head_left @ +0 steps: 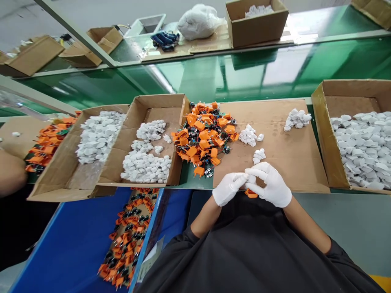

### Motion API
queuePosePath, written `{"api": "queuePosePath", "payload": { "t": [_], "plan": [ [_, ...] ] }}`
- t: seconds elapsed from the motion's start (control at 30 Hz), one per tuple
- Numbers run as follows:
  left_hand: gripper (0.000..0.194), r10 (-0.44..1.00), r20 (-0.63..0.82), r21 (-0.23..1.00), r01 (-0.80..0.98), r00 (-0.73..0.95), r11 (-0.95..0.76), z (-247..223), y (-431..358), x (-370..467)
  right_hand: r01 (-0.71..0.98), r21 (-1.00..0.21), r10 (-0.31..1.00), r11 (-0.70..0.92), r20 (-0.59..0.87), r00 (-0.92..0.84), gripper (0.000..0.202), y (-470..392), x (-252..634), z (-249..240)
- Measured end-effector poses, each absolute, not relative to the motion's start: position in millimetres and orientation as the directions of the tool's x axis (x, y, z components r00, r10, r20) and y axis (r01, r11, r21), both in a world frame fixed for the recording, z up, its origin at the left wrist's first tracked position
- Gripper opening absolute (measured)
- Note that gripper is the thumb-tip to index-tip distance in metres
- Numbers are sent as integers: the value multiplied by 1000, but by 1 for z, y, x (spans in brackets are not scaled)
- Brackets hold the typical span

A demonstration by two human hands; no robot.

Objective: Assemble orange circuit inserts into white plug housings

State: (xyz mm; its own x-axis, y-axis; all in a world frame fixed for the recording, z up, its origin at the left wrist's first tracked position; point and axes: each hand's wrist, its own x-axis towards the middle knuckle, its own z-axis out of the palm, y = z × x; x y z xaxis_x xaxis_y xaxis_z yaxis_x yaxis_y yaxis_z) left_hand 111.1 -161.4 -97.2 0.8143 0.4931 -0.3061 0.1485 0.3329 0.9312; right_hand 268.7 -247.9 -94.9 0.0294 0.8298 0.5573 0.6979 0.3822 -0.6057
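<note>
Both my hands wear white gloves and meet over the near edge of the cardboard sheet (287,162). An orange plug housing (251,193) shows below the fingers of my right hand (271,185), which are closed on it. My left hand (228,188) pinches at a small white putty lump (251,179) between the two hands, partly hidden by fingers. Just beyond lie small piles of white putty lumps (259,156), (249,135). Left of them is a heap of orange plug housings (204,138) with circuit boards and wires.
Cardboard boxes of white lumps stand at left (180,162) and right (331,150). Another white pile (297,119) lies on the sheet. A blue-edged tray (152,228) below left holds orange plugs. Another person's arm (10,173) is at far left. A shelf bears boxes (259,26).
</note>
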Motion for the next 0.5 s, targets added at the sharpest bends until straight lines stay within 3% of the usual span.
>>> {"api": "queuePosePath", "payload": {
  "t": [0.1, 0.2, 0.33, 0.5],
  "plan": [
    [54, 515, -302, 932, 135, 803, 336, -93, -155, 115, 673, -651, 863, 352, 504, 36, 49, -247, 272, -90],
    [59, 595, -266, 933, 46, 758, 358, -99, -148, 123, 619, -710, 897, 337, 441, 18, 41, -240, 280, -80],
    [70, 648, -288, 856, -114, 705, 505, -119, -140, 132, 562, -810, 943, 166, 297, 150, 25, -208, 302, -63],
    [64, 648, -231, 808, -227, 726, 543, -130, -138, 134, 533, -846, 932, 5, 197, 304, 29, -113, 353, -41]
  ]
}}
